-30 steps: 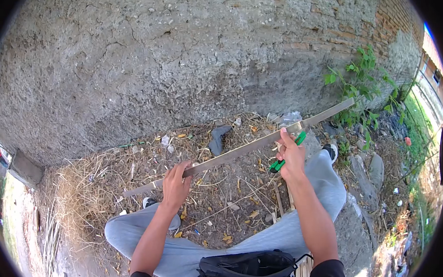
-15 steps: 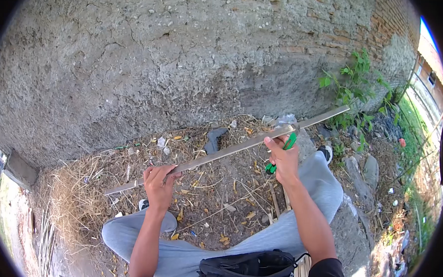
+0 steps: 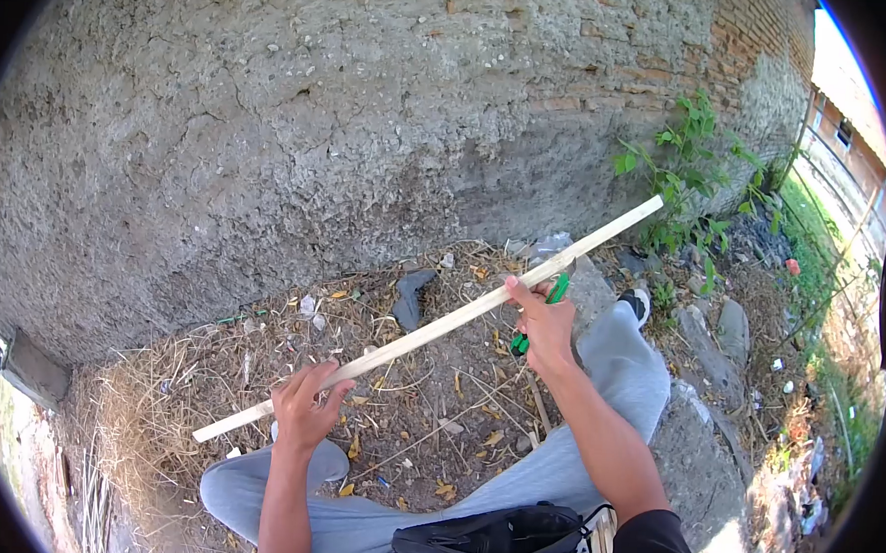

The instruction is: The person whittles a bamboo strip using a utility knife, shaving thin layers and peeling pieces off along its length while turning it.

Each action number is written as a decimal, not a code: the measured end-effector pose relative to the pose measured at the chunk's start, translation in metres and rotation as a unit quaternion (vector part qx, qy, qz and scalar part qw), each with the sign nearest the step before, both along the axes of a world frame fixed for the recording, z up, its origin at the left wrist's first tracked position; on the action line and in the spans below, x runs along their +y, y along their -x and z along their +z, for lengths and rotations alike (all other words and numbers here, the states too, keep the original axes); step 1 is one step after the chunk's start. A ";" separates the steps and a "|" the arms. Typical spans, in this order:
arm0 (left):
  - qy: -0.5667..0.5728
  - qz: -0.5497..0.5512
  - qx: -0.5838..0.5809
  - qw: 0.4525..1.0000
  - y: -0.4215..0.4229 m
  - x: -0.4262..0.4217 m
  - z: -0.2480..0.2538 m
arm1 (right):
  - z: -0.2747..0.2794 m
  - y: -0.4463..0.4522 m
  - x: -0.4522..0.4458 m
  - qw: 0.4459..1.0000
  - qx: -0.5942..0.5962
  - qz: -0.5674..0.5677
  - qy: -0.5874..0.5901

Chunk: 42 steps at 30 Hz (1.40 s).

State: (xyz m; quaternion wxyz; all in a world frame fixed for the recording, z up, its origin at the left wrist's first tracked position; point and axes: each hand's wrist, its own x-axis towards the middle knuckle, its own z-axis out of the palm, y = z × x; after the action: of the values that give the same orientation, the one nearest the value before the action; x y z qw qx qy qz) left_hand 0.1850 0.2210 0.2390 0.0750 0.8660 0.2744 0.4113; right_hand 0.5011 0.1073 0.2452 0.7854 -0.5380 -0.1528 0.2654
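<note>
A long, straight bamboo strip point(image 3: 440, 324) slants across the view, its pale face toward me, rising from lower left to upper right. My left hand point(image 3: 304, 399) closes around it near the lower end, thumb on the near side. Farther up, my right hand point(image 3: 546, 327) pinches the strip with thumb and fingers. The same hand also holds a green utility knife point(image 3: 560, 289) against its palm; the fingers cover most of it, and its blade cannot be made out. Both hands hold the strip above the littered ground, over my bent legs point(image 3: 613, 376).
A rough plastered wall point(image 3: 321, 120) rises in front, with a leafy plant point(image 3: 696, 140) at its right. Dry straw point(image 3: 145, 411), leaves and a dark scrap point(image 3: 412, 297) lie on the ground. A black bag point(image 3: 489, 539) rests at my waist, and flat stones point(image 3: 704, 355) lie at right.
The bamboo strip has been turned over: its darker grey-brown side faced me before, and the pale side does now. Both hands keep hold of it, and the view has shifted slightly.
</note>
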 end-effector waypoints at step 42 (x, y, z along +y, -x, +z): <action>0.502 -0.236 0.192 0.810 0.025 -0.106 -0.014 | -0.001 0.033 -0.004 0.936 -0.130 0.293 0.148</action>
State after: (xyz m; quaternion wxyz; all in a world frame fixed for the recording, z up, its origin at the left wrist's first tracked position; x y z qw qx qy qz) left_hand 0.1599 0.1152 0.2245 0.5400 0.8071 0.2386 0.0117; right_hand 0.4678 0.1034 0.2438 0.5576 -0.6090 -0.3636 0.4312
